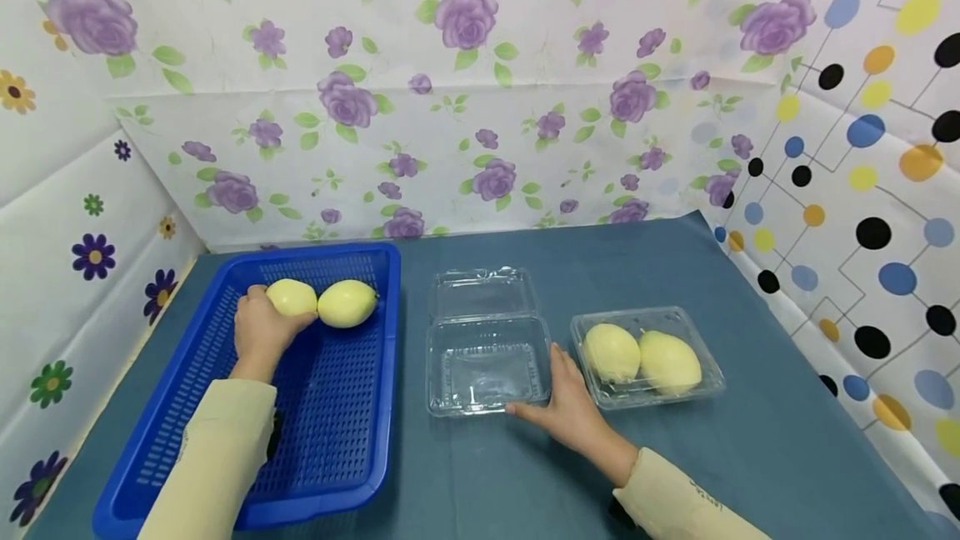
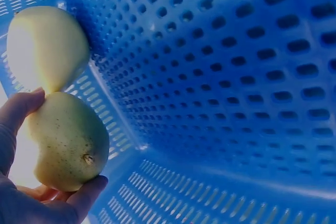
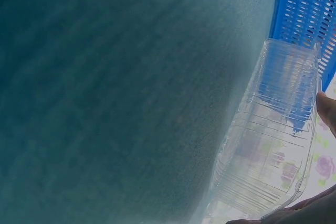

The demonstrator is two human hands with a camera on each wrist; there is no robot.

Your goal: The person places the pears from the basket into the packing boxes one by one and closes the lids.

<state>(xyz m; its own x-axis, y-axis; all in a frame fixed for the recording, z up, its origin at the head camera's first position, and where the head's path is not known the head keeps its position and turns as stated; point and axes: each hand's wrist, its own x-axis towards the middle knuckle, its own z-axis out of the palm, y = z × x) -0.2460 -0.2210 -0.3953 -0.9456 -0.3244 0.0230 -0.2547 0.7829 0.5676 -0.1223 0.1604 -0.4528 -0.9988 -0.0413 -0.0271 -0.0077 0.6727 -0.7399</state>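
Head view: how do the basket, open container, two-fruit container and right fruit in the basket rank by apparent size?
Largest to smallest:
Basket
Open container, lid included
Two-fruit container
Right fruit in the basket

Cream sleeves (image 1: pixel 217 448) with dark lettering (image 1: pixel 706 492)

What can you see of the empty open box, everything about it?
The open box looks like thin clear plastic, with a ridged base and an attached lid tipped back behind. It sits upright on the cloth, empty, between the basket and the filled box. The right hand touches its near right corner, thumb at the near edge, fingers along the side.
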